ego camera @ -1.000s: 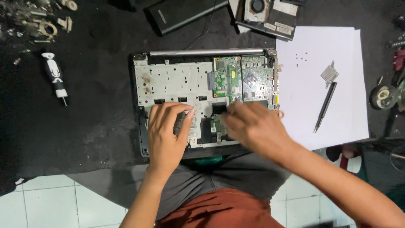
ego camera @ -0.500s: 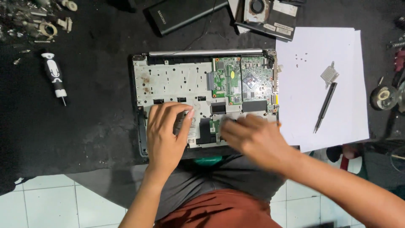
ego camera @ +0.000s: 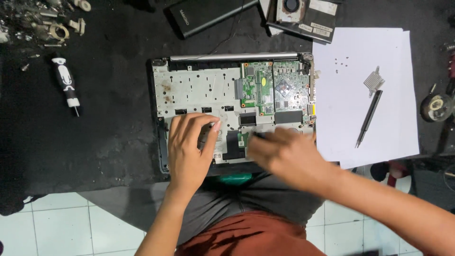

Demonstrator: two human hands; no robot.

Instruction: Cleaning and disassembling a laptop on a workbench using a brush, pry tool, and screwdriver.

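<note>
**Q:** Black mat, grey chassis. Status, pls.

**Me:** Open laptop base (ego camera: 199, 90) flat on the black mat (ego camera: 109, 142), long axis left to right across my view, hinge bar on the far edge. Green board (ego camera: 272, 87) sits in the far-right part, bare metal tray to its left.

**Q:** Hands?

**Me:** L hand (ego camera: 189, 151) lies palm down on the near-left part of the base, fingers spread and loosely curved, tips pointing away from me toward the tray slots. Nothing gripped, just pressing. R hand (ego camera: 284, 156) is blurred at the near-right edge, fingers curled toward a small dark piece (ego camera: 258, 135) at the tips. Can't tell if it's pinched or only touched.

**Q:** Which way does the work lie from the hands?

**Me:** Dark cut-out with a small green module (ego camera: 241, 141) sits between both hands, just right of L fingertips, just left of R fingertips. R is nearer and already aimed at it. Board is farther off, beyond R hand.

**Q:** Surroundings?

**Me:** White paper (ego camera: 365, 90) right of the base, touching its edge: tiny screws (ego camera: 340, 64), a ribbed heatsink (ego camera: 374, 81), a black pen-type driver (ego camera: 368, 118) lying slantwise. B/w screwdriver (ego camera: 67, 84) well left on the mat. Scrap metal bits (ego camera: 42, 23) far-left corner. Black pack (ego camera: 204, 16) and a fan assy (ego camera: 303, 14) beyond the hinge.
</note>
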